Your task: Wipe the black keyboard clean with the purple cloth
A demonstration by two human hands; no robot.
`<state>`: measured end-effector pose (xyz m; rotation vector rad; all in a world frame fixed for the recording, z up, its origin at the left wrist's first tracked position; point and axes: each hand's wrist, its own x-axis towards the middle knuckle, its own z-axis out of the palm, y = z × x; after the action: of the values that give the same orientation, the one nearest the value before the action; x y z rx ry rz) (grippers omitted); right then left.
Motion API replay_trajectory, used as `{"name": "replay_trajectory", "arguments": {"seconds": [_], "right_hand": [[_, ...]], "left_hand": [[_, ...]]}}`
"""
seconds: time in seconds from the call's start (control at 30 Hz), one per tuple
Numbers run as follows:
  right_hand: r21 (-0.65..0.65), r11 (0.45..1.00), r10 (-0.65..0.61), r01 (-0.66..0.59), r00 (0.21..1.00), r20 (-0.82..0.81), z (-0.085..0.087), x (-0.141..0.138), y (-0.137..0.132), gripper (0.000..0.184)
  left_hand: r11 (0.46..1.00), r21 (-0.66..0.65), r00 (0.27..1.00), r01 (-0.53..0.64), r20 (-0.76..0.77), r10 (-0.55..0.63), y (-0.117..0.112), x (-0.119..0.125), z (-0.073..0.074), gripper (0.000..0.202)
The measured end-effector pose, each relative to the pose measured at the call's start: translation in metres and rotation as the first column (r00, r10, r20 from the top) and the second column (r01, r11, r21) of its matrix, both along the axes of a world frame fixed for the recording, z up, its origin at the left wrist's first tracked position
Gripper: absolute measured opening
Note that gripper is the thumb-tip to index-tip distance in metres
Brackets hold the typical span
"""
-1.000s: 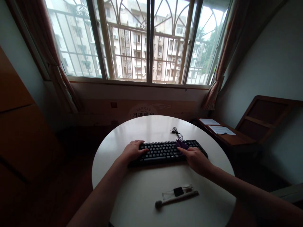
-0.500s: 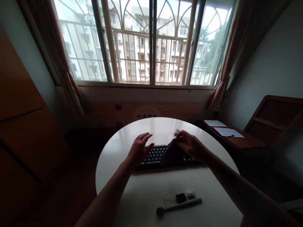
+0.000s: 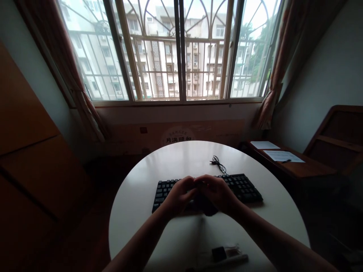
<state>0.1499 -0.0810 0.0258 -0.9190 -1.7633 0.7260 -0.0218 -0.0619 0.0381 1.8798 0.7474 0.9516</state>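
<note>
A black keyboard (image 3: 244, 186) lies across the middle of a round white table (image 3: 133, 211), its coiled cable (image 3: 217, 163) trailing behind it. My left hand (image 3: 178, 197) and my right hand (image 3: 219, 192) meet above the keyboard's middle, fingers curled together on a dark purple cloth (image 3: 206, 207) that hangs below them. Only a small dark part of the cloth shows under my hands.
At the table's near edge lie a white brush (image 3: 235, 260) and a small black piece in a clear packet (image 3: 219, 253). A wooden side desk with papers (image 3: 283, 155) stands at the right. A barred window and curtains fill the back wall; a wooden cabinet is at the left.
My right hand lifted the purple cloth off the keyboard. My left hand rose from the keys and joined it, so both hands now close on the cloth together.
</note>
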Motion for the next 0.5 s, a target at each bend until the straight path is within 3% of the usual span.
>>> {"name": "replay_trajectory", "arguments": {"seconds": [0.13, 0.23, 0.4, 0.5], "right_hand": [[0.005, 1.000, 0.006, -0.006, 1.000, 0.021, 0.002, 0.000, -0.006, 0.028], [0.039, 0.999, 0.005, -0.007, 0.999, 0.039, 0.007, 0.010, -0.006, 0.033], [0.160, 0.960, -0.245, 0.231, 0.967, 0.070, 0.014, 0.051, 0.010, 0.030], [0.150, 0.919, -0.377, 0.366, 0.925, 0.055, 0.014, 0.082, 0.024, 0.029]], "left_hand": [[0.997, -0.068, 0.999, -0.022, 0.023, 0.024, -0.004, -0.001, 0.004, 0.022], [0.990, -0.099, 0.989, -0.095, 0.099, 0.105, -0.002, -0.012, 0.008, 0.022], [0.899, -0.132, 0.873, -0.417, 0.219, 0.437, 0.002, -0.063, 0.031, 0.032], [0.883, -0.147, 0.883, -0.446, 0.088, 0.461, -0.006, -0.100, 0.051, 0.037]]}}
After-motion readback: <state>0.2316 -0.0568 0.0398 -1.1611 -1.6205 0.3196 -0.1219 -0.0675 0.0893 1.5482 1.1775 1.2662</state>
